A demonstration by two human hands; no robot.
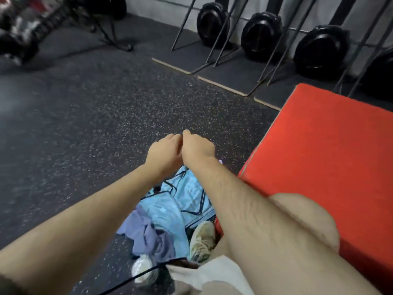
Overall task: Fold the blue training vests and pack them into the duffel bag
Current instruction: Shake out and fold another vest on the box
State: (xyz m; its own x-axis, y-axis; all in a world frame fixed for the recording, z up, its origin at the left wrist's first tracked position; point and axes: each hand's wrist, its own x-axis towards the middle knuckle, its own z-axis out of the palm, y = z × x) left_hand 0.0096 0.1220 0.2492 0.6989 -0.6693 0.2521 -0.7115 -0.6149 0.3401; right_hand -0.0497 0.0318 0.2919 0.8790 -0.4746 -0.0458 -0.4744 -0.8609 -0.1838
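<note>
Closest to me are my own bare forearms, reaching forward from the bottom corners of the frame. My pale shorts (212, 271) and right knee (308, 216) sit at the lower right.

The speckled rubber floor (106, 116) fills most of the left and centre. I am seated on a red padded block (329, 145) that takes up the right side. Black weight plates (261, 37) lean along the wall at the upper right, among slanted metal rods.

Below my arms, in the lower centre, a light blue vest (182, 194) with dark trim lies rumpled on the floor. Its upper end rises toward my wrists. A darker blue-violet garment (146, 233) is bunched against its lower left edge, and I cannot tell whether that is another vest. My tan shoe (202, 239) rests just right of the fabric, and a white shoe (142, 269) just below it.

My left hand (163, 150) and right hand (197, 147) meet knuckle to knuckle in the middle of the frame. The fingers curl down and away from me, so I cannot tell whether they pinch the vest's top edge or hold nothing.

I judge the task barely begun. Nothing I can see is folded flat, no stack has been made, and no duffel bag is in view. All the folding and packing is ahead of me.
</note>
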